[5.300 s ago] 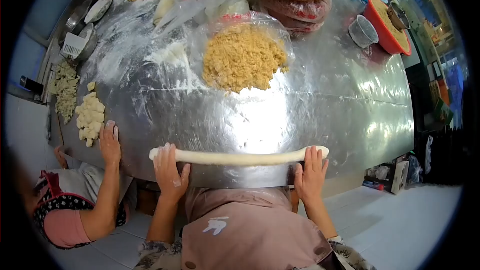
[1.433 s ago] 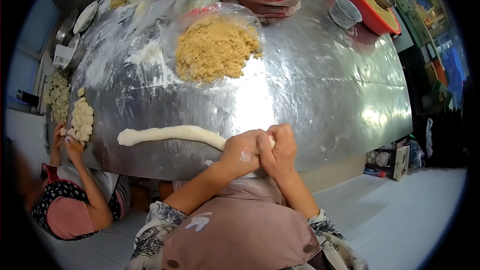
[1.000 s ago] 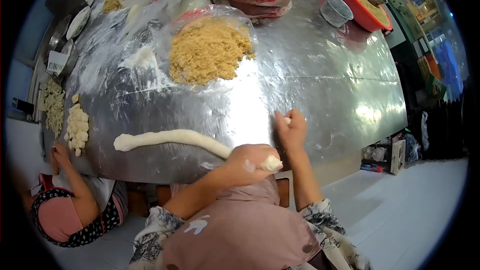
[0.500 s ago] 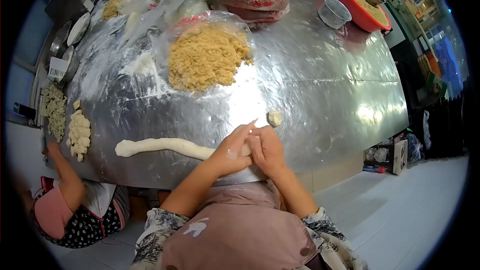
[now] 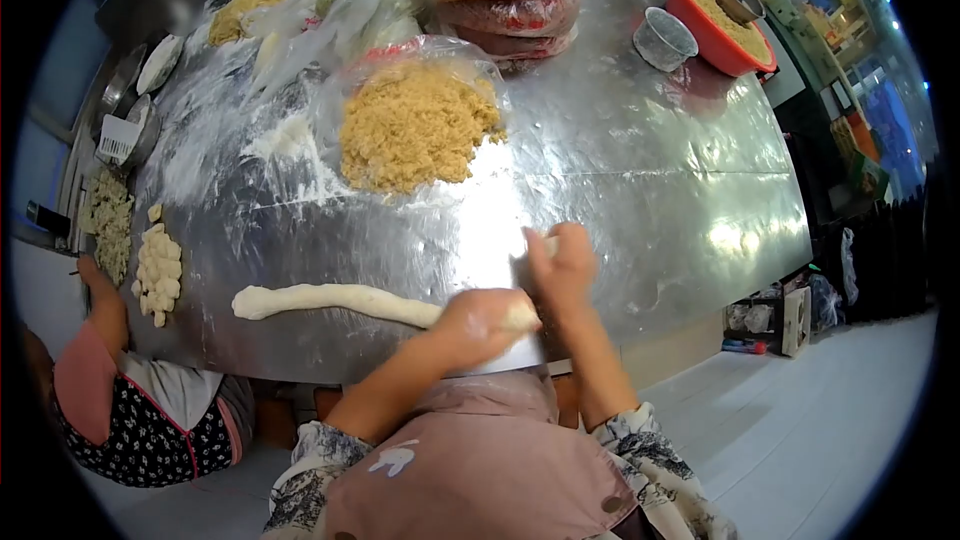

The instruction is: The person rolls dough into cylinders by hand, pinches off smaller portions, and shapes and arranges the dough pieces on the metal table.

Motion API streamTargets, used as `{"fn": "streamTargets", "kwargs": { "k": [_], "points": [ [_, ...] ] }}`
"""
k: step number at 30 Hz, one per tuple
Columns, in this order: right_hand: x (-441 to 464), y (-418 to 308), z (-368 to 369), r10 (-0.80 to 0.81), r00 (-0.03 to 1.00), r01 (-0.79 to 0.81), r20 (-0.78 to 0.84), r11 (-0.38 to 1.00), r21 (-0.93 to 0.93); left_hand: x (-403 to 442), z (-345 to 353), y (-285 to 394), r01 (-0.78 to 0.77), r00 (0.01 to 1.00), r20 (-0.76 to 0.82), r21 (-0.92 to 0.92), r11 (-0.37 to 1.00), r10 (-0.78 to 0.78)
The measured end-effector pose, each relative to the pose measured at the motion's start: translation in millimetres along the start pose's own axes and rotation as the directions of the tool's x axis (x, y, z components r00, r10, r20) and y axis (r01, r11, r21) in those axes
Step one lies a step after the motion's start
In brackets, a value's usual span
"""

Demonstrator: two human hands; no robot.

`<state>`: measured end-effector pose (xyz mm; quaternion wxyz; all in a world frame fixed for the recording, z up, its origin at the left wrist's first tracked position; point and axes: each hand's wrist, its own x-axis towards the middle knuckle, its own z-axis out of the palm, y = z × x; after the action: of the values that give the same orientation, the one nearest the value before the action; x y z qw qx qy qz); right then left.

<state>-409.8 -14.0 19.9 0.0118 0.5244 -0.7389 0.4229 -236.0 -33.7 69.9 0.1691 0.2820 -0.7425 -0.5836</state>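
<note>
A long dough rope (image 5: 340, 300) lies near the table's front edge, its rounded far end at the left. My left hand (image 5: 480, 325) is closed round its right end, and a torn stub of dough pokes out past the fingers. Up and to the right, my right hand (image 5: 566, 265) is closed on a small dough piece (image 5: 551, 245), mostly hidden by the fingers. The two hands are apart, and both are somewhat blurred. Beyond them, a mound of yellow crumbly filling (image 5: 415, 130) rests on a plastic bag.
Small dough pieces (image 5: 158, 275) and a greenish crumbly heap (image 5: 108, 220) lie at the left, beside a co-worker (image 5: 140, 410). Stacked bags (image 5: 500, 10) stand at the back. A clear cup (image 5: 664, 40) and a red basin (image 5: 720, 25) are on the right.
My hands met on the rope half a second ago; now my right hand is away up and right with a dough piece. The co-worker's arm has shifted left.
</note>
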Motion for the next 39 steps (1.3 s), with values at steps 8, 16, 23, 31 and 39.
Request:
{"fn": "streamTargets", "kwargs": {
  "k": [8,16,23,31,39],
  "points": [
    [-12,-2,-21,-0.03,0.935,0.001,0.354,0.997,0.083,10,-7,-21,0.059,0.959,-0.285,0.197,0.979,-0.001],
    [-29,-58,-10,-0.03,0.913,-0.177,0.407,0.869,0.461,-2,-28,-43,-0.126,0.981,-0.093,0.366,0.922,0.171],
    [-28,-67,-2,-0.108,0.96,0.009,0.259,0.934,0.358,-6,-18,-34,0.046,0.982,-0.185,0.108,0.993,-0.026],
    [5,4,4,0.127,0.988,-0.132,0.092,0.99,0.056,-16,-11,-3,-0.001,0.997,0.074,0.141,0.99,-0.009],
    [-31,-52,-9,-0.126,0.837,-0.148,0.533,0.885,0.442,5,-14,-34,-0.002,0.952,-0.3,0.198,0.98,0.062]
  ]
}}
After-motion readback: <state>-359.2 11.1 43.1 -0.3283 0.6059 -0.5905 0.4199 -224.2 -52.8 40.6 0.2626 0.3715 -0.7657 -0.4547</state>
